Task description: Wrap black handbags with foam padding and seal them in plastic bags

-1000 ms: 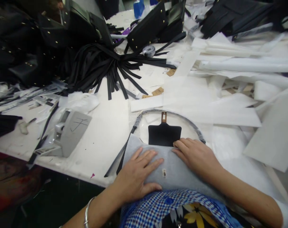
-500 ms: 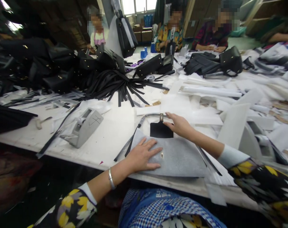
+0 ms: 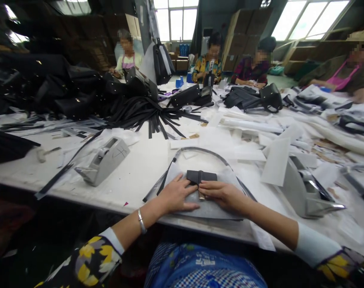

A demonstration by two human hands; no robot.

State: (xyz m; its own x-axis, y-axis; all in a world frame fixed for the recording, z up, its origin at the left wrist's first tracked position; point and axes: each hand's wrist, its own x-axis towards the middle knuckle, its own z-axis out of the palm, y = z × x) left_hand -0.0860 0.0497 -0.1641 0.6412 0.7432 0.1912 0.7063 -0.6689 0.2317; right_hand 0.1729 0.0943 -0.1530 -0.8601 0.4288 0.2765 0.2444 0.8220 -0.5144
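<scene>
A black handbag lies at the table's front edge, its front covered by a grey-white sheet [image 3: 222,210]. Its dark flap [image 3: 210,176], with a narrow strap and a gold metal clasp [image 3: 201,195], is folded down over the sheet. My left hand [image 3: 177,195] rests flat on the sheet with fingers apart, its fingertips beside the strap. On the flap's strap and clasp my right hand [image 3: 222,194] is closed, fingers together; its thumb is partly hidden. Beyond the hands the wrapped handle [image 3: 196,149] arches over the tabletop.
Grey tape dispensers stand left [image 3: 105,162] and right [image 3: 304,188]. Black bags [image 3: 38,84] are heaped at far left, near a bundle of black straps [image 3: 136,116]. White foam sheets [image 3: 250,126] cover the right side. Several people sit across the table.
My right hand has brought the flap and its clasp down towards me onto the sheet. My left hand stays nearly in place. The view has tilted up a little.
</scene>
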